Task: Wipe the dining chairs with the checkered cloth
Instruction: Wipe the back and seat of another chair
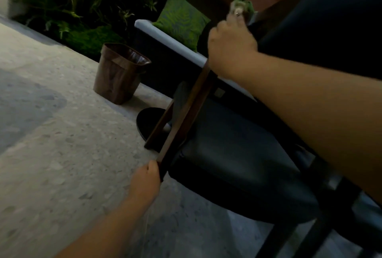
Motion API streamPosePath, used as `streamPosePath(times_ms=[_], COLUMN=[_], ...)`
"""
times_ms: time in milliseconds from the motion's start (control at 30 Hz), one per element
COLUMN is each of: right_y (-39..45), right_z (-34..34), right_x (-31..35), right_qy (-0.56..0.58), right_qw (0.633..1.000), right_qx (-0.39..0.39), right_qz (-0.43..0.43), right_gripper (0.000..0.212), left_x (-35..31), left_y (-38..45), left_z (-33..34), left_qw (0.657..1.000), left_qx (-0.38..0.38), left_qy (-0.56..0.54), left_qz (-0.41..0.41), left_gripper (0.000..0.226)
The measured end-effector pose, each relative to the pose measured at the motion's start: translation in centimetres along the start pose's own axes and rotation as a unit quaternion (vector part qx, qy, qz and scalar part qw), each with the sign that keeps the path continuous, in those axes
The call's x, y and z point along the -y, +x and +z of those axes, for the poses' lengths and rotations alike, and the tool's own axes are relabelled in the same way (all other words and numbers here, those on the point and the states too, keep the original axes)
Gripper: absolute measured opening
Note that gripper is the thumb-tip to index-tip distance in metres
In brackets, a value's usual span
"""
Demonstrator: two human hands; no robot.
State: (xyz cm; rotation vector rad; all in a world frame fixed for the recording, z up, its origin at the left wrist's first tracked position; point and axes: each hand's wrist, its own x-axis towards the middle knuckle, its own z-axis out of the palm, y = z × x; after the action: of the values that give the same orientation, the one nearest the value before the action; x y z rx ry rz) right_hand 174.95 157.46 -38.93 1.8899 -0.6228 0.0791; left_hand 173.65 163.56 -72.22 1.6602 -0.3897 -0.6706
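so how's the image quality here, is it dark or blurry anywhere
Head view: dim and underexposed overall, the black padded chair seat nearly losing detail; the pale speckled floor is the brightest area; the right hand and the blurred cloth beyond it are motion-smeared, while the left hand gripping the brown wooden chair frame is sharper; the wide-angle frame is strongly tilted.

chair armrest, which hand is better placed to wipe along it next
Right. The right hand already holds the cloth, bunched and blurred, at the far end of the wooden armrest. The left hand grips the near end of that armrest, holding no cloth, and seems to steady the chair.
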Motion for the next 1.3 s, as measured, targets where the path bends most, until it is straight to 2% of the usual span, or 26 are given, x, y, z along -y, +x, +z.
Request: streamPosePath(times_ms=[100,167,200,267,333,400,500,567,700,833,900,1033,1167,1233,1300], right_y=[-2.3,-5.2,-6.4,-8.6,-11.2,-14.1,-17.9,-20.4,-26.3,-32.4,-34.8,-38.1,-37.8,-36.9,-36.1], right_z=[1.4,2.8,3.5,4.3,5.3,6.4,7.5,8.6,11.4,15.0,17.1,22.5,28.4,31.2,33.6], right_x=[3.3,6.4,7.3,7.7,7.5,6.7,4.4,2.6,-0.5,-4.0,-6.0,-8.6,-9.4,-9.9,-10.4], right_qy=[0.049,0.102,0.13,0.189,0.283,0.381,0.535,0.574,0.599,0.633,0.625,0.631,0.635,0.645,0.656], right_qw=[0.996,0.987,0.979,0.957,0.924,0.897,0.831,0.792,0.737,0.627,0.577,0.416,0.276,0.227,0.2], right_qx=[-0.057,-0.073,-0.081,-0.11,-0.175,-0.196,-0.124,-0.1,-0.108,-0.106,-0.127,-0.158,-0.166,-0.157,-0.145], right_qz=[-0.036,-0.102,-0.136,-0.192,-0.191,-0.106,0.09,0.184,0.294,0.442,0.511,0.636,0.702,0.712,0.713], right_gripper=[0.036,0.033,0.032,0.03,0.023,0.026,0.035,0.035,0.033,0.031,0.03,0.029,0.032,0.032,0.032], left_x=[-0.9,-2.6,-3.9,-7.1,-9.8,-11.0,-11.2,-11.2,-12.2,-13.3,-13.8,-14.8,-16.1,-16.5,-17.1], left_y=[-1.1,-2.4,-3.1,-4.6,-6.1,-7.4,-9.0,-9.8,-11.6,-13.7,-14.7,-15.6,-15.6,-15.0,-14.2], left_z=[-0.3,-0.5,-0.6,-0.8,-0.7,-0.4,0.4,1.6,5.0,9.7,12.2,18.4,25.0,28.1,30.6], left_qw=[0.999,0.997,0.993,0.975,0.951,0.942,0.931,0.917,0.89,0.877,0.871,0.836,0.812,0.794,0.768], left_qx=[-0.021,-0.059,-0.073,-0.068,-0.033,-0.008,-0.005,0.005,0.049,0.128,0.176,0.231,0.279,0.272,0.264], left_qy=[0.022,-0.006,-0.033,-0.068,-0.094,-0.076,-0.021,0.013,0.01,0.01,0.051,0.194,0.297,0.353,0.41], left_qz=[0.011,0.048,0.089,0.202,0.291,0.328,0.364,0.399,0.453,0.462,0.455,0.457,0.418,0.414,0.416], left_gripper=[0.031,0.026,0.021,0.027,0.037,0.05,0.057,0.057,0.051,0.041,0.046,0.054,0.059,0.061,0.062])
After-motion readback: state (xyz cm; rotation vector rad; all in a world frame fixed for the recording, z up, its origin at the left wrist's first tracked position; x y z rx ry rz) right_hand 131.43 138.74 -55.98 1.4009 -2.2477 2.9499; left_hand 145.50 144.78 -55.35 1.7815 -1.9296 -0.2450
